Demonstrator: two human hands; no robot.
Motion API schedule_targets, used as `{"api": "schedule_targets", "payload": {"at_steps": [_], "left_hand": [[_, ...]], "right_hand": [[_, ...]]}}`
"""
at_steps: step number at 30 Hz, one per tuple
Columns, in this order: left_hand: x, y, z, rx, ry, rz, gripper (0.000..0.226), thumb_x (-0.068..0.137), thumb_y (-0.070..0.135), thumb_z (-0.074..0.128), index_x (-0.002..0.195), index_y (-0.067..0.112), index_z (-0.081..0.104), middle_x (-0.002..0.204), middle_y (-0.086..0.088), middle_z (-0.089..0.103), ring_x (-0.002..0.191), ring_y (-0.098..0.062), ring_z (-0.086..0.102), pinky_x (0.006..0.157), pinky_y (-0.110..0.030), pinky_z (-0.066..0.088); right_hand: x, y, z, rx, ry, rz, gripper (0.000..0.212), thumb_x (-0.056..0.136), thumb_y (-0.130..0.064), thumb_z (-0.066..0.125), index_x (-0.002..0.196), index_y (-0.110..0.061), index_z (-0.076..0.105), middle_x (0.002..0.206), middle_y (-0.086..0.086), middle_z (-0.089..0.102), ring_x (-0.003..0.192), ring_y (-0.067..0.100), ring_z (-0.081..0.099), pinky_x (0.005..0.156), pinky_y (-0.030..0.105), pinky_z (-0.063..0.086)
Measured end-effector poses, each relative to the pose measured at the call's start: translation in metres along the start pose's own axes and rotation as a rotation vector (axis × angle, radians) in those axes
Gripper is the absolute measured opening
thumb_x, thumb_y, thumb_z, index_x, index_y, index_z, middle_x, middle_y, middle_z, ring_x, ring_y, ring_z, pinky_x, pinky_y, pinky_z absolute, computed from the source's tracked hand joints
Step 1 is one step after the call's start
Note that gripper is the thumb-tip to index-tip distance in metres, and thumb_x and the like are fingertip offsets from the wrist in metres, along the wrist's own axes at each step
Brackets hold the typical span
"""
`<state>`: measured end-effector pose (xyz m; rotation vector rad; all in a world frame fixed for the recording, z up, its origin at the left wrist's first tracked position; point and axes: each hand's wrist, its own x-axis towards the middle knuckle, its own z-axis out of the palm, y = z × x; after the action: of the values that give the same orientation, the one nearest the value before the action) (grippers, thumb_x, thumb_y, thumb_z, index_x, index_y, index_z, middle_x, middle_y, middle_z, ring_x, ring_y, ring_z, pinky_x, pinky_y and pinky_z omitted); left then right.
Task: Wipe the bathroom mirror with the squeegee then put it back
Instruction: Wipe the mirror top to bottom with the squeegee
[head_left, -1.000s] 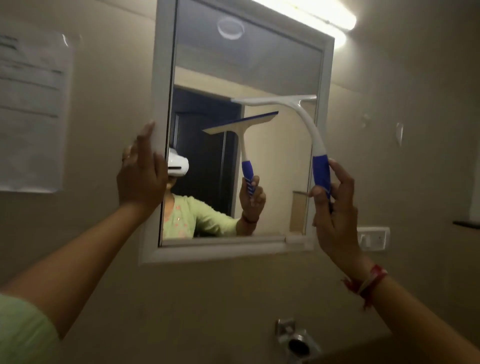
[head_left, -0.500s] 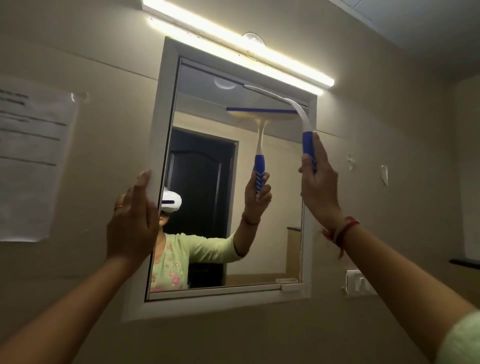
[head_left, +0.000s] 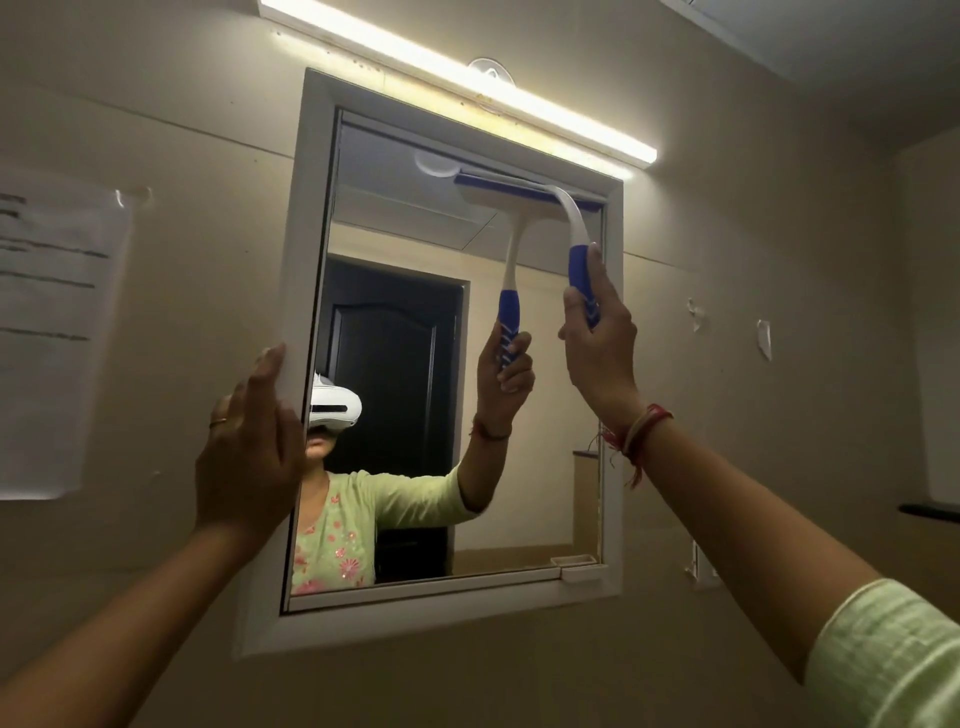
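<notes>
the right hand (head_left: 597, 348) grips the blue handle of the squeegee (head_left: 574, 223), whose blade lies against the top right of the mirror (head_left: 400, 228) glass, just under the frame. the left hand (head_left: 249, 447) rests with straight fingers on the mirror's left frame edge. a light strip (head_left: 467, 85) glows above.

- A bathroom, by the look of it, in a house or similar building.
- A white-framed mirror (head_left: 550, 493) hangs on a plain beige wall (head_left: 779, 260).
- A long lit strip light (head_left: 467, 88) is fixed just above the mirror.
- A dark panelled door (head_left: 395, 389) in a pale room shows in the reflection.
- A printed sheet (head_left: 47, 338) is stuck to the wall left of the mirror.
</notes>
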<state>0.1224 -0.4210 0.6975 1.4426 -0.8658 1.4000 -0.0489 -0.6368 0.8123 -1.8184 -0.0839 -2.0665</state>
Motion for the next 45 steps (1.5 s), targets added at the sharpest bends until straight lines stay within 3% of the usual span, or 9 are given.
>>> {"api": "schedule_targets", "payload": {"at_steps": [4, 8, 13, 22, 31, 34, 38, 43, 45], "left_hand": [[0.0, 0.001, -0.002, -0.009, -0.018, -0.018, 0.047, 0.091, 0.018, 0.032, 0.138, 0.012, 0.033, 0.124, -0.022, 0.053, 0.1, -0.041, 0.051, 0.065, -0.042, 0.041], [0.0, 0.001, -0.001, -0.006, -0.021, -0.011, 0.047, 0.091, 0.019, 0.031, 0.138, 0.012, 0.034, 0.124, -0.021, 0.053, 0.1, -0.04, 0.051, 0.065, -0.04, 0.039], [0.0, 0.0, 0.0, 0.0, -0.021, -0.045, 0.048, 0.091, 0.02, 0.031, 0.139, 0.016, 0.032, 0.127, -0.02, 0.052, 0.108, -0.041, 0.048, 0.071, -0.05, 0.045], [0.0, 0.002, -0.001, 0.021, -0.014, -0.056, 0.047, 0.092, 0.021, 0.03, 0.138, 0.017, 0.032, 0.125, -0.021, 0.05, 0.105, -0.04, 0.049, 0.073, -0.047, 0.043], [-0.001, 0.001, 0.001, 0.028, 0.01, -0.069, 0.045, 0.092, 0.02, 0.031, 0.137, 0.022, 0.031, 0.123, -0.021, 0.048, 0.103, -0.041, 0.048, 0.068, -0.042, 0.038], [-0.001, 0.001, 0.001, 0.024, 0.005, -0.075, 0.045, 0.092, 0.021, 0.031, 0.137, 0.022, 0.032, 0.123, -0.021, 0.047, 0.103, -0.042, 0.049, 0.068, -0.043, 0.039], [-0.001, 0.001, 0.002, 0.023, 0.008, -0.063, 0.043, 0.093, 0.02, 0.031, 0.136, 0.021, 0.032, 0.121, -0.022, 0.046, 0.099, -0.042, 0.05, 0.066, -0.039, 0.037], [-0.001, 0.002, 0.002, 0.02, 0.013, -0.066, 0.043, 0.094, 0.015, 0.034, 0.137, 0.02, 0.032, 0.124, -0.022, 0.046, 0.103, -0.041, 0.049, 0.069, -0.039, 0.037], [-0.001, 0.002, 0.001, 0.012, 0.014, -0.063, 0.043, 0.093, 0.017, 0.033, 0.137, 0.02, 0.032, 0.126, -0.022, 0.046, 0.103, -0.039, 0.049, 0.069, -0.039, 0.038]], "right_hand": [[-0.002, 0.005, -0.002, -0.035, -0.017, -0.03, 0.052, 0.096, -0.019, 0.046, 0.144, -0.018, 0.026, 0.13, 0.01, 0.054, 0.099, 0.022, 0.06, 0.09, 0.033, 0.053], [-0.003, 0.009, -0.011, -0.118, -0.031, -0.067, 0.052, 0.097, -0.021, 0.045, 0.145, -0.02, 0.024, 0.13, 0.009, 0.055, 0.098, 0.023, 0.061, 0.091, 0.034, 0.053], [-0.01, 0.013, -0.015, -0.186, -0.023, -0.092, 0.054, 0.097, -0.023, 0.045, 0.146, -0.02, 0.023, 0.125, 0.006, 0.059, 0.09, 0.014, 0.061, 0.089, 0.029, 0.052], [-0.027, 0.02, -0.019, -0.262, -0.019, -0.095, 0.055, 0.097, -0.027, 0.043, 0.146, -0.022, 0.019, 0.111, 0.012, 0.064, 0.082, 0.015, 0.061, 0.084, 0.039, 0.056], [-0.066, 0.03, -0.027, -0.223, -0.038, -0.086, 0.059, 0.091, -0.043, 0.033, 0.145, -0.028, 0.016, 0.106, 0.012, 0.066, 0.069, 0.0, 0.053, 0.082, 0.033, 0.056], [-0.079, 0.031, -0.029, -0.208, -0.05, -0.074, 0.058, 0.09, -0.043, 0.034, 0.143, -0.032, 0.013, 0.112, 0.012, 0.065, 0.072, -0.001, 0.054, 0.084, 0.029, 0.054], [-0.1, 0.031, -0.031, -0.218, -0.069, -0.044, 0.057, 0.09, -0.043, 0.034, 0.14, -0.037, 0.007, 0.112, 0.017, 0.065, 0.075, 0.006, 0.057, 0.082, 0.038, 0.057], [-0.125, 0.037, -0.034, -0.236, -0.078, -0.022, 0.057, 0.091, -0.042, 0.033, 0.141, -0.038, 0.004, 0.097, 0.015, 0.066, 0.062, 0.0, 0.051, 0.073, 0.032, 0.058], [-0.137, 0.04, -0.035, -0.234, -0.078, -0.015, 0.057, 0.091, -0.042, 0.032, 0.14, -0.04, 0.004, 0.089, 0.008, 0.064, 0.059, 0.001, 0.052, 0.068, 0.024, 0.055]]}}
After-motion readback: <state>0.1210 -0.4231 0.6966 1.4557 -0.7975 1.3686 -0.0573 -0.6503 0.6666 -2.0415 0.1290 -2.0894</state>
